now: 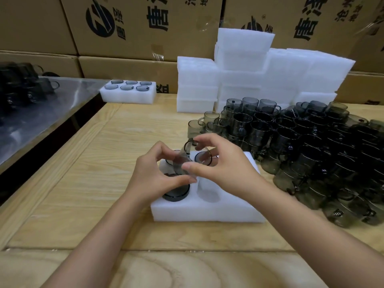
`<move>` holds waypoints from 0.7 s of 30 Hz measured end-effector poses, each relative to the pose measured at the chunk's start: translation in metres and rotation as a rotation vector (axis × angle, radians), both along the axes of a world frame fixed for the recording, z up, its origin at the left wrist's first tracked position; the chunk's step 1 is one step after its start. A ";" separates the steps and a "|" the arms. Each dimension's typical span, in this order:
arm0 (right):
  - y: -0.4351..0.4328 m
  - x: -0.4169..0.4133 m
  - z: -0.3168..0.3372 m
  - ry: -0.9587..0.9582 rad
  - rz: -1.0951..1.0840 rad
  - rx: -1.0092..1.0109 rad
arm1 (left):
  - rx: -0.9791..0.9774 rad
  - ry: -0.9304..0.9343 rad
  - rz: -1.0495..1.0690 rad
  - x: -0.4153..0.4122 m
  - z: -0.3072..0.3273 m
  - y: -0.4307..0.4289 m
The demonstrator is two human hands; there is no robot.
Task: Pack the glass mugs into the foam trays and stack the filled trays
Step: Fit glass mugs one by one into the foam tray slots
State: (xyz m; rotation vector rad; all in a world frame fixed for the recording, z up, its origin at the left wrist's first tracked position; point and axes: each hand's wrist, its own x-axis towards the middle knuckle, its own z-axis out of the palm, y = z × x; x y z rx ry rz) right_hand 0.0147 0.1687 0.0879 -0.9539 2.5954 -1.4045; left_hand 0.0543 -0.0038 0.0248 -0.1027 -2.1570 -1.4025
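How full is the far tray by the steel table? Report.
Full. The far tray has six holes, and a dark mug sits in every one.

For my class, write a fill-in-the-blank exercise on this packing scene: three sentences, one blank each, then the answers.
1. The left hand and the right hand together hold one glass ____ over the near foam tray.
2. The far tray at the back of the table holds ____ mugs.
3. The loose mugs are heaped to the ____ of the near foam tray.

Missing words: mug; six; right
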 end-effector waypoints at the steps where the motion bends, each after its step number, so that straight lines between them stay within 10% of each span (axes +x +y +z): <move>1: 0.003 -0.001 0.000 0.003 0.003 0.021 | -0.005 -0.015 -0.031 0.000 0.000 -0.001; 21: 0.046 -0.020 0.000 -0.076 0.268 0.279 | 0.095 -0.044 -0.085 -0.003 -0.005 0.001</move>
